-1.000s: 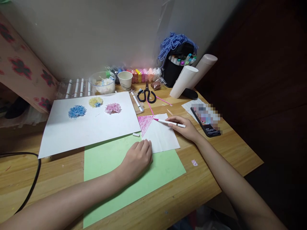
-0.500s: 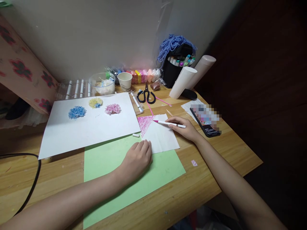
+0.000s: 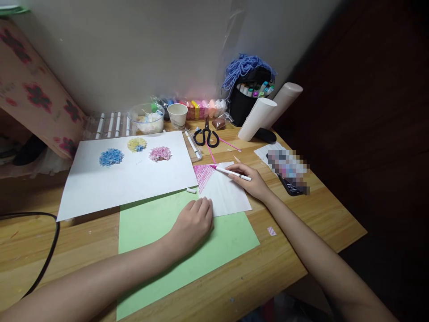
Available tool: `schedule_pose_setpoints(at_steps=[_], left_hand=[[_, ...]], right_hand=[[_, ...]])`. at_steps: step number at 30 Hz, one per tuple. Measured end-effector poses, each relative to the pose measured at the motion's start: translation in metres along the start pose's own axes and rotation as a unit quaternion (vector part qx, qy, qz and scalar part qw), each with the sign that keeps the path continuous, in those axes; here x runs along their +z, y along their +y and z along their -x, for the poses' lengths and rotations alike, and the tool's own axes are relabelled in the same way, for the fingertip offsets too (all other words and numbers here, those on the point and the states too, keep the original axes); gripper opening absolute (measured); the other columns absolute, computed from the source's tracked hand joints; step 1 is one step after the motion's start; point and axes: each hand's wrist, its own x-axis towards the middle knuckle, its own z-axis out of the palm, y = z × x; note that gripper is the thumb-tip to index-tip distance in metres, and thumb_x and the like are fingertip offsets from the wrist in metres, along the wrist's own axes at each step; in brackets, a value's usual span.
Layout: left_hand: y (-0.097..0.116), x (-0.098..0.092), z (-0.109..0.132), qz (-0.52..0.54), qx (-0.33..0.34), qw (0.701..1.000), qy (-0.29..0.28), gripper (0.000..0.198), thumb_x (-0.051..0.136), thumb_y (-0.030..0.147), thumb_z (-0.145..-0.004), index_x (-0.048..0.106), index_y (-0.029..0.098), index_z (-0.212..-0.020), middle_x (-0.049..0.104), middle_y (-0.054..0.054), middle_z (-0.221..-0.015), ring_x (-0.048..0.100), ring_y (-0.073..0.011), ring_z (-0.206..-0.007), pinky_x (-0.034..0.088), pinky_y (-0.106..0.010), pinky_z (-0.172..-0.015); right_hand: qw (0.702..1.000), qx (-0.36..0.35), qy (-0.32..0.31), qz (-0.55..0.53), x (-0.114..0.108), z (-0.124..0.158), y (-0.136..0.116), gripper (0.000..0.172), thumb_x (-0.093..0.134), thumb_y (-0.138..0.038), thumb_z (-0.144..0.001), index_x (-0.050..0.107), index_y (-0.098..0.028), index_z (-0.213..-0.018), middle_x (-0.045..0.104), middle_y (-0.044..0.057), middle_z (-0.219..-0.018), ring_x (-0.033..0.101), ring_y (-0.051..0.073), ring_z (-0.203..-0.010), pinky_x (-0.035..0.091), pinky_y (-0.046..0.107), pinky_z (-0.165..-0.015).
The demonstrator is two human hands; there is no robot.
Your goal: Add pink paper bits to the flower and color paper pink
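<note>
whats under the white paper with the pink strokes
Green paper shows along the lower edge of the pink-streaked white paper, beside the left hand, and appears to run beneath. How far it extends, and anything else underneath, is covered.

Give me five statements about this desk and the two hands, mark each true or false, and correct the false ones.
1. The right hand holds a pink-tipped pen. True.
2. The left hand grips the scissors. False: it rests at the near edge of the pink-marked paper, while the scissors lie farther back on the table.
3. Blue, yellow and pink clumps sit on the large white sheet. True.
4. The small white cap covers the pen's tip. False: the tip is bare; the cap lies on the green sheet.
5. Blue yarn drapes over the black holder. True.
</note>
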Motion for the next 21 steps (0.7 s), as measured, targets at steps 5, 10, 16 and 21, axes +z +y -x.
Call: schedule_pose_setpoints(at_steps=[5,10,16,21], left_hand=[[0.0001,0.0019,0.0019,-0.005,-0.002,1.000,0.007,0.024,0.045,0.010,-0.086,0.059,0.002,-0.103,0.065,-0.014,-0.088,0.060,-0.0212,-0.074,0.048,-0.032,-0.064],[-0.0001,0.0013,0.0021,-0.006,-0.001,1.000,-0.001,0.023,0.044,0.011,-0.086,0.059,0.004,-0.102,0.065,-0.014,-0.089,0.060,-0.0210,-0.075,0.048,-0.032,-0.065],[-0.0001,0.0008,0.0016,-0.009,0.001,1.000,0.000,0.024,0.046,0.010,-0.084,0.060,0.001,-0.103,0.065,-0.013,-0.086,0.060,-0.0205,-0.072,0.048,-0.031,-0.063],[-0.0015,0.0020,0.0021,-0.005,0.003,1.000,0.001,0.024,0.046,0.010,-0.085,0.060,0.001,-0.102,0.065,-0.013,-0.084,0.060,-0.0209,-0.071,0.048,-0.032,-0.062]], right_hand=[[1.000,0.003,0.012,-0.003,-0.0012,0.0003,0.0020,0.025,0.060,-0.038,-0.084,0.064,-0.021,-0.102,0.067,0.005,-0.106,0.063,0.021,-0.098,0.048,0.035,-0.088],[1.000,0.009,0.010,-0.012,-0.0019,0.0011,0.0023,0.024,0.061,-0.038,-0.084,0.064,-0.021,-0.101,0.067,0.005,-0.105,0.063,0.021,-0.098,0.048,0.035,-0.089],[0.999,0.017,0.019,-0.020,-0.0026,0.0018,0.0019,0.023,0.061,-0.037,-0.084,0.063,-0.021,-0.100,0.067,0.005,-0.104,0.063,0.021,-0.098,0.048,0.034,-0.088],[0.999,0.017,0.021,-0.024,-0.0026,0.0010,0.0048,0.021,0.061,-0.035,-0.084,0.064,-0.021,-0.099,0.067,0.005,-0.103,0.063,0.020,-0.097,0.048,0.033,-0.086]])
